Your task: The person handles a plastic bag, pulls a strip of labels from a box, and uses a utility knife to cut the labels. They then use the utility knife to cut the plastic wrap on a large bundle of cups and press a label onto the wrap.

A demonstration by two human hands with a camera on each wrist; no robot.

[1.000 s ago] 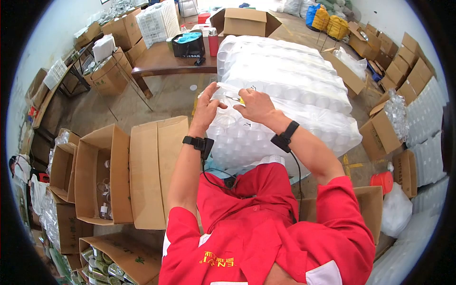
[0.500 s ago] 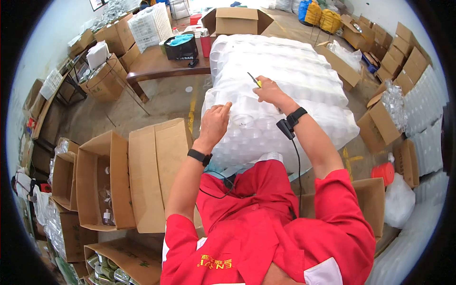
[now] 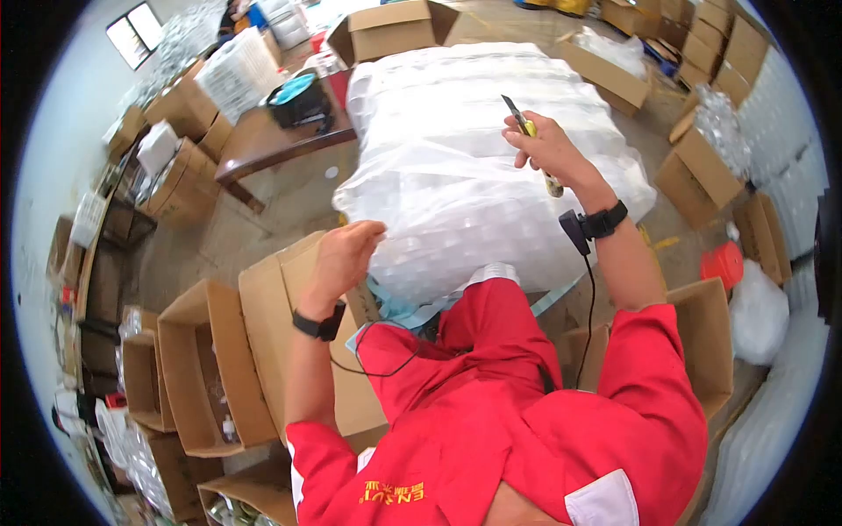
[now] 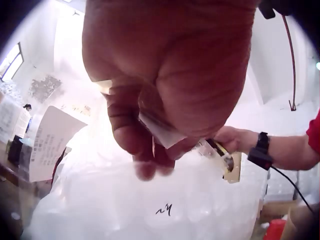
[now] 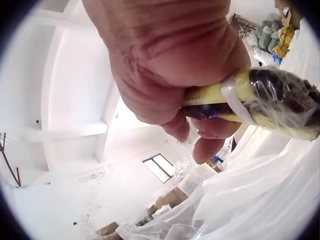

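Note:
My right hand [image 3: 554,151] grips a yellow and black utility knife [image 5: 240,100], its handle wrapped in clear tape. In the head view the knife's blade [image 3: 510,104] is out and points up and away, above the bale. My left hand [image 3: 349,259] is at the bale's near left corner, fingers curled. In the left wrist view that hand pinches a piece of clear plastic film [image 4: 159,131]. A printed white paper label [image 4: 52,142] hangs to the left of the hand. The large bale [image 3: 456,237] is white, round containers stacked in rows under thin plastic wrap, with black handwriting [image 4: 164,209] on it.
Open cardboard boxes [image 3: 197,368] stand on the left, others [image 3: 702,180] on the right. A brown table [image 3: 272,145] carrying a black bag [image 3: 300,101] is beyond the bale's left side. A red stool [image 3: 724,263] and a stuffed white bag [image 3: 759,311] are at right.
The hands were close together over the bale and have parted. My left hand has come down and left, towards the body; the right has moved right with the knife. The head view has shifted.

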